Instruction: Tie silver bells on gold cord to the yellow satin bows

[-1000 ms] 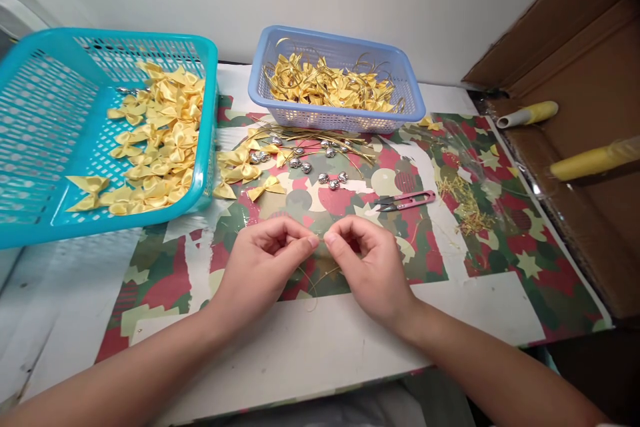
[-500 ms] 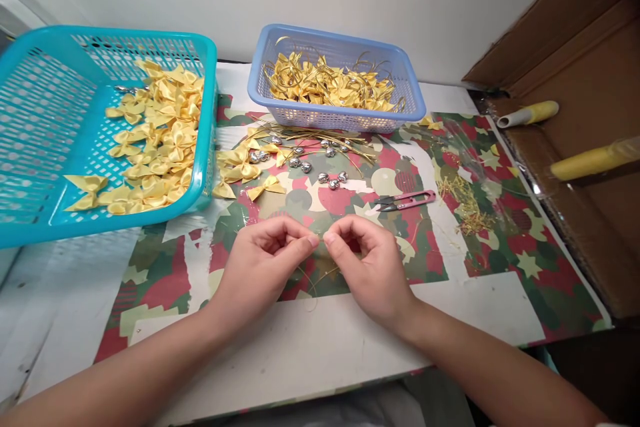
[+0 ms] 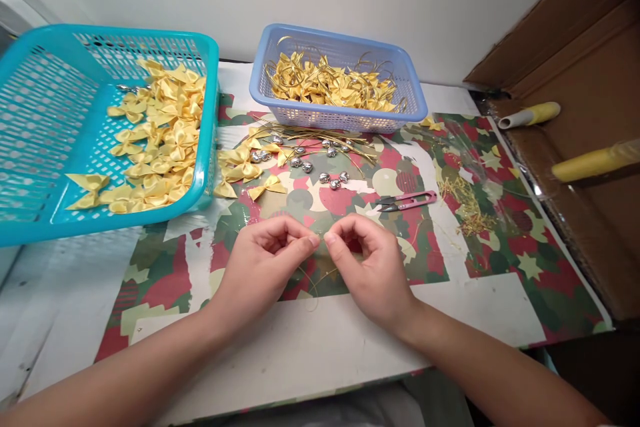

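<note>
My left hand (image 3: 267,270) and my right hand (image 3: 367,267) face each other over the patterned paper, thumbs pinched against forefingers, their tips almost meeting. Both pinch a thin gold cord (image 3: 314,287), whose ends hang in a loose curve below the fingers. The part between the fingertips is too fine to make out. Just beyond my hands lie small silver bells (image 3: 334,183), yellow ribbon bows (image 3: 267,188) and a bundle of gold cords (image 3: 320,135). Pink-handled thread snips (image 3: 407,201) rest beyond my right hand.
A turquoise basket (image 3: 203,140) of yellow bows stands at left. At the back, a blue basket (image 3: 340,37) holds bows with gold cords. Gold thread scraps (image 3: 470,210) lie at right, beside a cardboard box (image 3: 565,60) and yellow rolls (image 3: 595,160).
Both hands keep their pinch in nearly the same place. The whole view has shifted very slightly; nothing has been picked up or put down.
</note>
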Demonstrator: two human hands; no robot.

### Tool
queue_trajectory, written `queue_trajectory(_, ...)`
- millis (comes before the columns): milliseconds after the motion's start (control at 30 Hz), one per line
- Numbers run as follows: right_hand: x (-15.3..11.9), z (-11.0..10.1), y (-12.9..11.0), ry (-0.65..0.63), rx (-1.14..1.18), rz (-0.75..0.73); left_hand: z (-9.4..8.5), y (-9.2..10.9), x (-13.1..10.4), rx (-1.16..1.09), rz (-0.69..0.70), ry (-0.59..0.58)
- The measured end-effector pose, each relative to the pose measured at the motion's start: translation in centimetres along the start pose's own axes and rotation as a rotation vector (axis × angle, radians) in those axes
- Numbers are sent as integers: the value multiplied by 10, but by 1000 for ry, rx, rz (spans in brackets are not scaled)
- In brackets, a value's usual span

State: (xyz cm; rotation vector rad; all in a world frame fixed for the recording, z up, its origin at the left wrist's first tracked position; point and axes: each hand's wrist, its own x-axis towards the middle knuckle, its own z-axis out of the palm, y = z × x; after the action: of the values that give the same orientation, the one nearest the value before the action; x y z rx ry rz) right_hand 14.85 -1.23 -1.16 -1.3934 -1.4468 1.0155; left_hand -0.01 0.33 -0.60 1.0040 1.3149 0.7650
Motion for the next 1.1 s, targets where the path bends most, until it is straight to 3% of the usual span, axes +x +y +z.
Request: queue_trajectory(1100, 0, 1, 1, 7, -41, -87, 0, 3, -1, -5, -27, -4)
